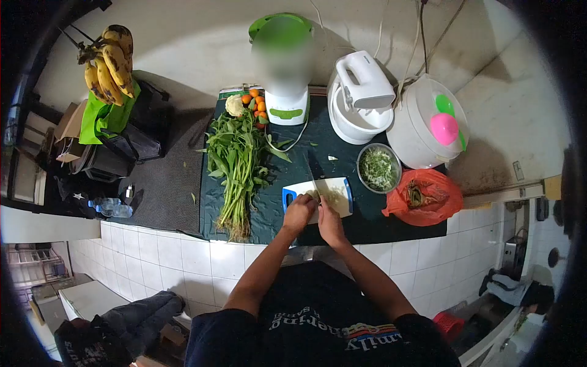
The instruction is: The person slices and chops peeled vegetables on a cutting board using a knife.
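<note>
My right hand (331,221) is closed round the handle of a knife (313,174), its blade pointing away from me. Close beside it, over the board, my left hand (299,211) is closed with the fingertips pinched together near the blade. Whatever those fingers hold is hidden. Under both hands lies a white cutting board (340,208) with blue ends. Small pale chopped bits (334,194) are scattered on its right half. To the right stands a metal bowl (379,169) of shredded greens and white pieces.
Leafy greens (235,159) with roots lie left of the board, below a cauliflower (234,105) and orange fruits (261,106). A blender (287,98), stand mixer (362,92) and white lidded appliance (416,134) line the back. A red plastic bag (449,199) sits right. Another person (116,324) is at lower left.
</note>
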Demonstrator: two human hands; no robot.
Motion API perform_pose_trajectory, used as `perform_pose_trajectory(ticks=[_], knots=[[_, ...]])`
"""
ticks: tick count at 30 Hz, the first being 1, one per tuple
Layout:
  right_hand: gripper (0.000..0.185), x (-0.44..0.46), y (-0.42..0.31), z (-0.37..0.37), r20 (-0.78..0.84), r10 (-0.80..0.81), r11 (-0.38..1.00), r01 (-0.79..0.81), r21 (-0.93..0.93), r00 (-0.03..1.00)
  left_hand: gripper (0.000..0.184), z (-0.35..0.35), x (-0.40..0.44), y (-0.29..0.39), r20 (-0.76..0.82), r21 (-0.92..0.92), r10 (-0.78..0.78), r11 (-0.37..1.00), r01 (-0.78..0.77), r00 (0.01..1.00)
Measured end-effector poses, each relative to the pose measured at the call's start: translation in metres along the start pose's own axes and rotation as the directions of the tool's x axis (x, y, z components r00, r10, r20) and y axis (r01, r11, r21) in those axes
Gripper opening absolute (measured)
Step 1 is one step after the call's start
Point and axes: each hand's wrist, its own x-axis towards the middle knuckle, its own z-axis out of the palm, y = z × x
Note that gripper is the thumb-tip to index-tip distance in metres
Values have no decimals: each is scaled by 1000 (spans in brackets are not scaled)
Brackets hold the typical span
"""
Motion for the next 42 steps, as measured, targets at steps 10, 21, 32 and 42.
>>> perform_pose_trajectory(ticks=[10,21,32,42], knots=[[46,-21,-9,0,43,103,994,-102,-29,994,18,4,-1,-3,-36,30,-1,1000,2,999],[49,-23,-21,-11,117,119,993,-117,-26,986,26,-1,-3,-1,6,68,-58,996,57,998],[47,-1,-14,-4,62,61,998,-62,8,996,21,-7,-5,-2,-26,-27,-12,1000,11,1000],[48,-16,-11,5,64,88,995,-90,35,994,20,-11,-6,3,0,-1,-37,999,37,999]])
